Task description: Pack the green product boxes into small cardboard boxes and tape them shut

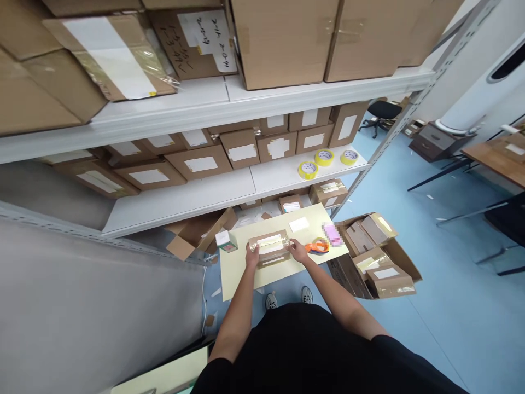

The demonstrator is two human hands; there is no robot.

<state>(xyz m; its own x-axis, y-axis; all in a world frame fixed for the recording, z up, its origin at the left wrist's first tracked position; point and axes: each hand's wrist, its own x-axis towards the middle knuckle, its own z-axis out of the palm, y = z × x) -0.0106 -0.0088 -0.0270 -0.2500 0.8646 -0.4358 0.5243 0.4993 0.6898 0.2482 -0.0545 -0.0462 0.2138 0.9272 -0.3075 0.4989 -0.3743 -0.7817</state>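
Observation:
A small taped cardboard box (274, 257) with white labels rests on the pale yellow tabletop (238, 279) in front of me. My left hand (252, 256) grips its left end, and my right hand (298, 251) grips the right end, fingers closed around the edges. Just right of my right hand lies an orange tape dispenser (315, 247) with a roll of tape. Beyond the box is a white slip of paper (299, 224). A small white and green box (226, 241) stands near the left edge, and a pink, pixelated object (332, 235) lies at the right.
A large open carton (400, 262) holding several boxes stands right of the table. Another open carton (200, 230) is at the left. Ahead, metal shelving (184, 197) carries labelled boxes and yellow tape rolls (308, 170). A grey wall (156, 295) borders the left side.

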